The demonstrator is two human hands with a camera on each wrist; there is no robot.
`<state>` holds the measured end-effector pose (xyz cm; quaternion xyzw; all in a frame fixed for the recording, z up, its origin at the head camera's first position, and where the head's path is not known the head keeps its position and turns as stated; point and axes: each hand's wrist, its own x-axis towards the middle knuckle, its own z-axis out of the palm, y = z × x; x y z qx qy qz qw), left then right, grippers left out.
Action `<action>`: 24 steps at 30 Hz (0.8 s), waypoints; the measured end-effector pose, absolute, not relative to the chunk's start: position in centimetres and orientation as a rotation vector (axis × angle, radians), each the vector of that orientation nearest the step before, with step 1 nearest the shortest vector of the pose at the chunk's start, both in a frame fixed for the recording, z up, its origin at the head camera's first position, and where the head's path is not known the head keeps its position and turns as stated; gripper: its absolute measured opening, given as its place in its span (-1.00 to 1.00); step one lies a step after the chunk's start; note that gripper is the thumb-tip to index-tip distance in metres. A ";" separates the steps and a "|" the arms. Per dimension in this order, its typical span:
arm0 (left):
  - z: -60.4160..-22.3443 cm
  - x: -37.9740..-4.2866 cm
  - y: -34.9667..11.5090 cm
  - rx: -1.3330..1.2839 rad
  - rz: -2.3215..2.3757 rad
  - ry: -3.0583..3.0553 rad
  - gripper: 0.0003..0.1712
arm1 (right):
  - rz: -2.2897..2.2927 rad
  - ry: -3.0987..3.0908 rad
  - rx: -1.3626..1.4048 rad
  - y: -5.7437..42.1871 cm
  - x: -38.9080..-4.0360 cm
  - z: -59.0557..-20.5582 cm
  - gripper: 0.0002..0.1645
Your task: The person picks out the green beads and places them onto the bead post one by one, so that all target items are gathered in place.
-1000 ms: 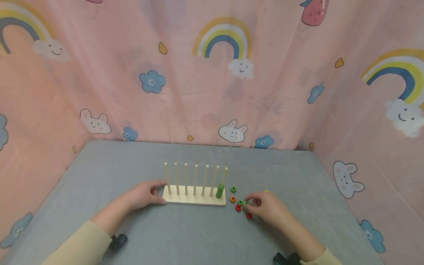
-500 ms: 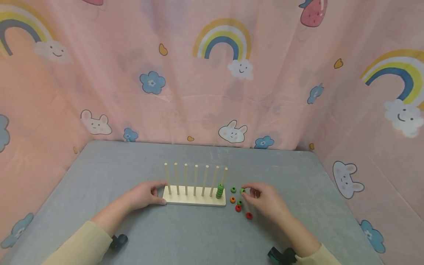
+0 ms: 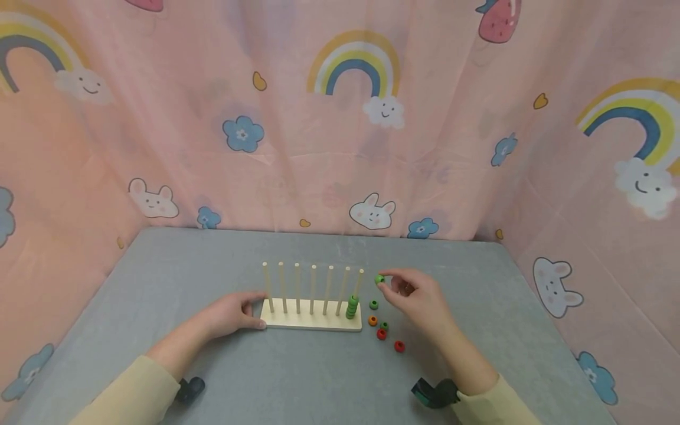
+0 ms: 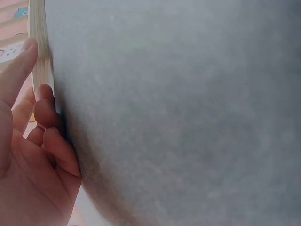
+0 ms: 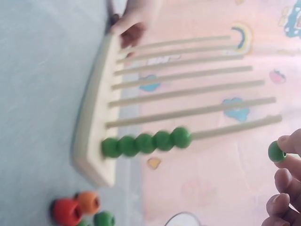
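Observation:
A pale wooden peg board (image 3: 310,320) with a row of several upright pegs stands on the table. Its rightmost peg carries a stack of several green beads (image 3: 352,307); the other pegs are bare. My left hand (image 3: 234,313) grips the board's left end, thumb on the near side and fingers behind; in the left wrist view the board (image 4: 41,56) lies between them. Between thumb and forefinger, my right hand (image 3: 417,295) pinches a green bead (image 3: 379,279), raised just right of the rightmost peg's top. The right wrist view shows that bead (image 5: 276,151) apart from the peg.
Right of the board lie loose beads: a green one (image 3: 374,304), an orange one (image 3: 373,320), another green one (image 3: 384,326), a red one (image 3: 381,334) and a second red one (image 3: 399,346). A pink patterned curtain (image 3: 297,171) borders the grey table (image 3: 297,378).
My right hand has picked a green bead out of the loose ones and lifted it up and leftward toward the rightmost peg. The left hand stays on the board.

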<state>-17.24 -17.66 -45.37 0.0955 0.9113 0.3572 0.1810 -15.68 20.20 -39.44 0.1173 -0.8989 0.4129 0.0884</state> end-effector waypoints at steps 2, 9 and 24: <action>-45.5 -17.3 -17.7 0.271 1.009 2.575 -0.19 | 1.260 -2.648 0.362 19.7 -15.8 -38.9 -0.76; -45.6 -17.4 -17.7 0.282 1.030 2.569 -0.19 | 1.365 -2.573 0.414 18.6 -16.0 -38.0 -0.76; -45.8 -17.3 -17.6 0.248 0.994 2.599 -0.20 | 1.417 -2.581 0.501 18.1 -16.6 -37.6 -0.80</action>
